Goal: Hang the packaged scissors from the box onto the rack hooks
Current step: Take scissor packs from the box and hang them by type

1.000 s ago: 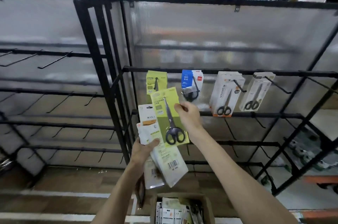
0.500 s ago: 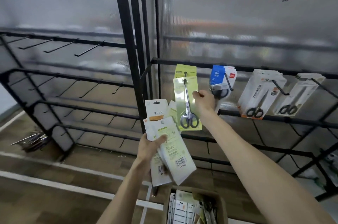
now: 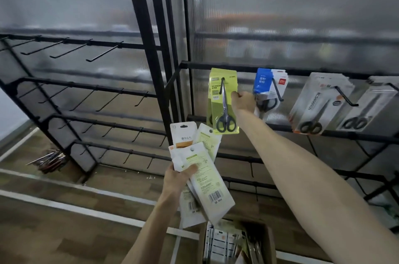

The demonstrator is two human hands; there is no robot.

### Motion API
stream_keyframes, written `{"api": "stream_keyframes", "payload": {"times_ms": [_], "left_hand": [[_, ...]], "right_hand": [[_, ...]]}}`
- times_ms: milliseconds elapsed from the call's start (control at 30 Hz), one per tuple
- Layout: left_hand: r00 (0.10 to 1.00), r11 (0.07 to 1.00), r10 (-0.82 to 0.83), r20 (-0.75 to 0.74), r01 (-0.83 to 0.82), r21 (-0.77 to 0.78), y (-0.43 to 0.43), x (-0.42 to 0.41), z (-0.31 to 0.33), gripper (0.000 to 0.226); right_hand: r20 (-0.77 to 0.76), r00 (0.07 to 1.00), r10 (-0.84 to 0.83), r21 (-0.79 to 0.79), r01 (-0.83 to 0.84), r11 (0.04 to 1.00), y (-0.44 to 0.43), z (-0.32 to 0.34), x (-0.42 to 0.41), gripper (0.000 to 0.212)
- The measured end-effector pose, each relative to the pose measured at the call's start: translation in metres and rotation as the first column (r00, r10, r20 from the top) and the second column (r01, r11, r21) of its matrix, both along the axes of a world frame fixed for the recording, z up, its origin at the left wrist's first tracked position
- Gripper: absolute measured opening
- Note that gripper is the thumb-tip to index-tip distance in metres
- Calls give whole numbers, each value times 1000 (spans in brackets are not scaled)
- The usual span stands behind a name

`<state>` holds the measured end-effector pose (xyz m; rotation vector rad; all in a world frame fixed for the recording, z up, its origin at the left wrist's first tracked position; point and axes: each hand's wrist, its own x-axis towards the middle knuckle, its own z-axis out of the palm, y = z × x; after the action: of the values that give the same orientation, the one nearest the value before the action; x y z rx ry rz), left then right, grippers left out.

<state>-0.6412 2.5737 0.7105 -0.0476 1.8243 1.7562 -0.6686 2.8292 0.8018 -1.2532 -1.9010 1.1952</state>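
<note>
Several flat card packs (image 3: 207,179), barcodes showing, are gripped in the left hand (image 3: 176,180). Above it, a glossy green scissors pack (image 3: 225,110), threaded on a black wire hook (image 3: 222,86), is pinched by the right hand (image 3: 243,101). Just right, a blue pack (image 3: 261,81) is hung; the cardboard box (image 3: 268,240) below is cut off.

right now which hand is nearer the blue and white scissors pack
Right. The right hand, pinching the yellow-green scissors pack, is just left of the blue and white scissors pack; the left hand is below, holding other packs.
</note>
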Motion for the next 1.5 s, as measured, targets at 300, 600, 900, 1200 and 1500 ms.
{"api": "stream_keyframes", "payload": {"times_ms": [300, 600, 900, 1200, 1500], "left_hand": [[1000, 996, 3, -9, -2, 86, -34, 46, 9, 22], [999, 990, 30, -25, -26, 140, -7, 94, 39, 34], [998, 989, -26, -56, 34, 145, 0, 117, 51, 36], [985, 976, -139, -102, 154, 157, -9, 77, 60, 37], [979, 976, -163, -118, 178, 125, -33, -9, 61, 36]], "right_hand": [[59, 851, 522, -94, -516, 852, -79, -7, 107, 20], [-10, 850, 527, -359, -495, 792, -127, -25, 200, 56], [-275, 952, 134, -533, -267, 803, -87, 2, 249, 26], [-99, 941, 322, -347, -336, 875, -116, 4, 196, 49], [-274, 950, 152, -181, -206, 962, -128, 17, 140, 37]]}}
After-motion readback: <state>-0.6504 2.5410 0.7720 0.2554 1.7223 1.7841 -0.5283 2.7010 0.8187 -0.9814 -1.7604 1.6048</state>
